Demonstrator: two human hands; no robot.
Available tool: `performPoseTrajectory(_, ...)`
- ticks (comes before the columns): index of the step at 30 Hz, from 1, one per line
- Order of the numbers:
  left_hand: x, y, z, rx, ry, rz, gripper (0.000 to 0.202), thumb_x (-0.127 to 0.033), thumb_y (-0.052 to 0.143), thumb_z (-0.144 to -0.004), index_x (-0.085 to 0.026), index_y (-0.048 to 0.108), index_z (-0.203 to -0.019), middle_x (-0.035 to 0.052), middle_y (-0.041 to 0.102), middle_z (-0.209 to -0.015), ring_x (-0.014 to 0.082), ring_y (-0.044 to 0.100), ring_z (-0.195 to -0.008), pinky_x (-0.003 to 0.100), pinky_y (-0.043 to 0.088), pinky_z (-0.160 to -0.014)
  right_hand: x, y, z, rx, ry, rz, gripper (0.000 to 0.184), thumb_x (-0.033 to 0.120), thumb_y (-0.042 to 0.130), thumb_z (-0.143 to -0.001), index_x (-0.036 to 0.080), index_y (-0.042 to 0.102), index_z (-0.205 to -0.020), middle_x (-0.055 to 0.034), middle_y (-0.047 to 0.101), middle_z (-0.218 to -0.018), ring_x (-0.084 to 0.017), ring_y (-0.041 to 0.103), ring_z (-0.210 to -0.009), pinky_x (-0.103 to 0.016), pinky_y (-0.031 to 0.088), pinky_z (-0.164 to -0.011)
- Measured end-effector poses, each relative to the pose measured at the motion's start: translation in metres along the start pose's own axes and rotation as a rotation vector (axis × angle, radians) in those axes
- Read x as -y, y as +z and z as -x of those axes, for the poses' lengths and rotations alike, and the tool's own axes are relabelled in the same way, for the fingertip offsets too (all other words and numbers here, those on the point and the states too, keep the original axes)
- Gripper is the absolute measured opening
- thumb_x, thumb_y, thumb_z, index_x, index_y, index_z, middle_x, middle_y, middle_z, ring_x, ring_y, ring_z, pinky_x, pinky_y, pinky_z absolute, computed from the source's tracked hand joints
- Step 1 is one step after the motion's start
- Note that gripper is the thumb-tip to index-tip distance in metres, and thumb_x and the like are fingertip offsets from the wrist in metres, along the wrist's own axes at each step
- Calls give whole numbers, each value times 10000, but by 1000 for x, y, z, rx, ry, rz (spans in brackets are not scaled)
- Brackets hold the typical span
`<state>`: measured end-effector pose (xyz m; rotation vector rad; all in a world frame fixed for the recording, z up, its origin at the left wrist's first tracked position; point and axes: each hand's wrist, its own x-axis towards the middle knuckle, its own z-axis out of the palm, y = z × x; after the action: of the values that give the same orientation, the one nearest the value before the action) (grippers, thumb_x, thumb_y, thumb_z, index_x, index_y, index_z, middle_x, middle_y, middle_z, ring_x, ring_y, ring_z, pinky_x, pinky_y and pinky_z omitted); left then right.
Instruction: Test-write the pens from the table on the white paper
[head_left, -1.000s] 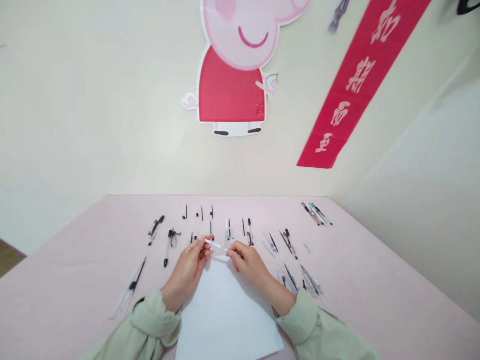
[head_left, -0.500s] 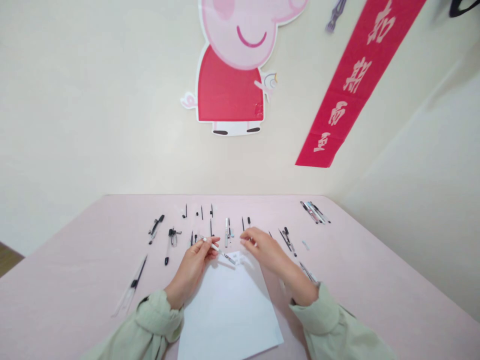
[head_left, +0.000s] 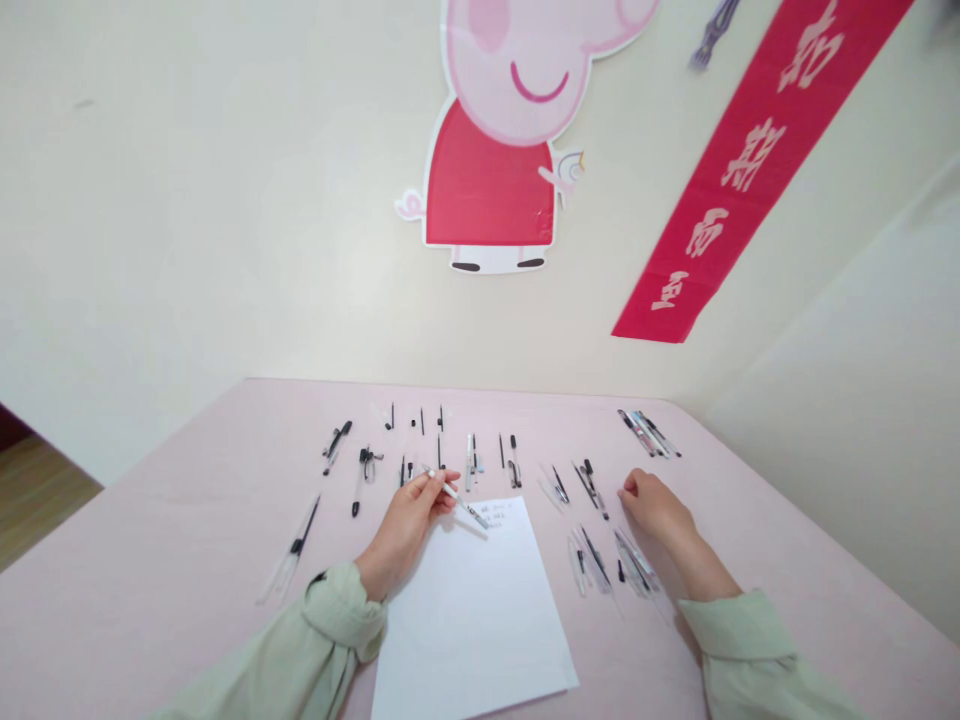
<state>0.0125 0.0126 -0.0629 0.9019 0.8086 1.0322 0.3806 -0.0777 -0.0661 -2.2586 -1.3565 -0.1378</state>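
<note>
My left hand [head_left: 411,520] pinches a slim white pen [head_left: 471,512] between thumb and fingers, its grey printed end slanting down to the right. The pen is just over the top of a white sheet of paper [head_left: 472,600], where small handwriting shows. My right hand [head_left: 660,512] is on the table to the right of the paper, its fingers drawn together. Whatever they hold, if anything, is hidden. Left of its fingertips lies a taken-apart black pen [head_left: 591,488] with its cap. Another group of clear pen parts [head_left: 636,562] is just below.
Several groups of pen parts, with refills, caps and barrels, are laid out in rows along the pink table [head_left: 187,560]. A bundle of pens [head_left: 649,434] lies at the back right. Left of the paper is a clear pen with a black refill [head_left: 294,550]. The wall stands behind.
My right hand has moved from above the paper's top edge out to the right, down to the table, where a small pale piece lay. My left hand keeps the white pen. The view has shifted slightly.
</note>
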Motion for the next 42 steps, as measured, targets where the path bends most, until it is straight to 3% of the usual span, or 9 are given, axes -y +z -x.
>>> performPoseTrajectory(5, -1, -2, 0, 28, -16, 16, 381, -478, 765, -692, -132, 753, -849, 35, 645, -699, 131, 566, -654, 226, 467, -666, 33, -14, -4, 69, 11, -135, 119, 179, 517, -717, 215, 502, -604, -21, 551, -596, -194, 517, -582, -312, 335, -591)
performPoseTrajectory(9, -4, 3, 5, 94, -76, 89, 320, -453, 739, -742, -147, 742, -834, 67, 669, -824, 155, 605, -780, 240, 498, -739, 98, -22, 12, 173, -139, -349, 71, 233, 504, -797, 205, 565, -774, -40, 623, -774, -182, 566, -682, -288, 411, -636)
performPoseTrajectory(13, -7, 13, 15, 196, -306, 326, 199, -348, 658, -851, -158, 707, -886, 113, 671, -1053, 201, 628, -1000, 307, 513, -866, 174, -10, 45, 353, -300, -594, 40, 226, 533, -835, 211, 565, -815, 0, 613, -786, -136, 558, -642, -240, 425, -607)
performPoseTrajectory(17, -4, 14, 16, 191, -411, 507, 225, -290, 518, -944, -138, 661, -859, 98, 688, -910, 186, 674, -869, 313, 540, -818, 218, 11, 69, 444, -429, -732, 66, 142, 577, -815, 204, 559, -831, 10, 591, -770, -140, 550, -679, -241, 419, -628)
performPoseTrajectory(26, -1, 10, 9, 48, -385, 551, 260, -242, 420, -984, -101, 637, -982, 80, 675, -825, 144, 663, -714, 272, 558, -723, 217, 35, 79, 476, -707, -679, 384, 59, 438, -882, 250, 536, -1201, -56, 617, -1116, -181, 583, -1009, -293, 451, -855)
performPoseTrajectory(31, -4, 17, 15, 87, -387, 507, 239, -231, 440, -975, -102, 638, -944, 45, 646, -776, 105, 627, -638, 207, 533, -623, 221, 33, 87, 443, -723, -590, 242, 132, 524, -858, 241, 573, -1068, -46, 585, -1059, -178, 578, -901, -267, 445, -731)
performPoseTrajectory(34, -6, 20, 19, 93, -342, 466, 211, -257, 495, -952, -128, 626, -848, 27, 627, -744, 112, 621, -678, 202, 517, -636, 223, 32, 88, 343, -615, -752, 78, 210, 485, -908, 215, 562, -892, -29, 575, -929, -163, 557, -834, -266, 424, -718)
performPoseTrajectory(36, -7, 20, 22, 61, -314, 387, 189, -264, 529, -931, -138, 621, -825, 31, 631, -772, 113, 617, -716, 201, 502, -658, 221, 34, 87, 289, -459, -894, 161, 262, 450, -933, 210, 541, -812, -6, 556, -802, -152, 542, -754, -264, 419, -687)
performPoseTrajectory(42, -8, 11, 24, 75, -179, -319, 232, -357, 516, -871, -157, 634, -861, -54, 496, -611, 84, 412, -477, 202, 277, -453, 210, 56, 83, 378, -18, -1205, 247, 368, 433, -916, 205, 566, -1045, 20, 569, -695, -118, 478, -528, -242, 389, -509)
